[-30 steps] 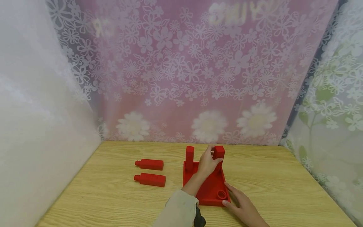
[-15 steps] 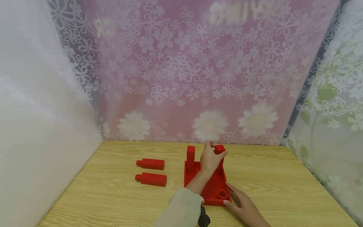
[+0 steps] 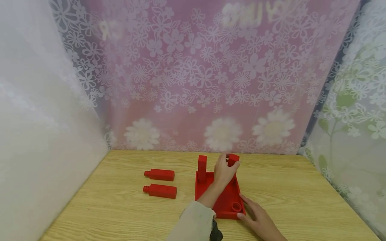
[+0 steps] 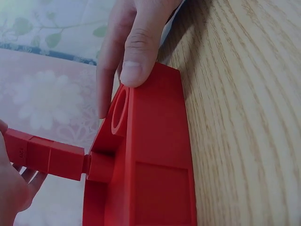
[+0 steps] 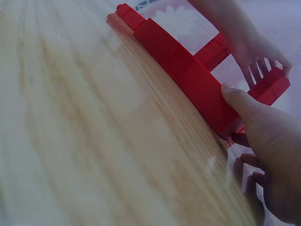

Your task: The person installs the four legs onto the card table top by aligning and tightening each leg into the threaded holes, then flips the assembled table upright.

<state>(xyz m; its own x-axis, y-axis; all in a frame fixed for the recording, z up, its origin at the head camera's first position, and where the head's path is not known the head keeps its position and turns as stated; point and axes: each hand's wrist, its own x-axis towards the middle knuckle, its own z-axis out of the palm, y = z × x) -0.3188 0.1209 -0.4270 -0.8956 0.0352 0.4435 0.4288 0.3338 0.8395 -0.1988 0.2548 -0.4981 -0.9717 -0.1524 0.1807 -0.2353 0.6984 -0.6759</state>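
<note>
A red upside-down tabletop (image 3: 223, 195) with raised rims lies on the wooden table. One square red leg (image 3: 202, 169) stands upright at its far left corner. At the far right corner, my left hand (image 3: 222, 171) grips another square leg (image 3: 234, 158) near its top, with fingers behind and thumb in front. The left wrist view shows this leg's lower end at a round socket (image 4: 101, 167). My right hand (image 3: 257, 216) holds the near right corner, thumb on the front rim and fingers along the right side. Beside the thumb is an unfilled round socket (image 3: 236, 206).
Two more red legs with threaded ends, a far one (image 3: 159, 174) and a near one (image 3: 160, 191), lie left of the tabletop. A floral curtain (image 3: 193, 83) hangs behind the wooden table (image 3: 120, 214), and pale sheets flank it.
My left hand has turned slightly around the leg, its thumb and wrist shifting a little to the right. The right hand keeps its hold on the corner.
</note>
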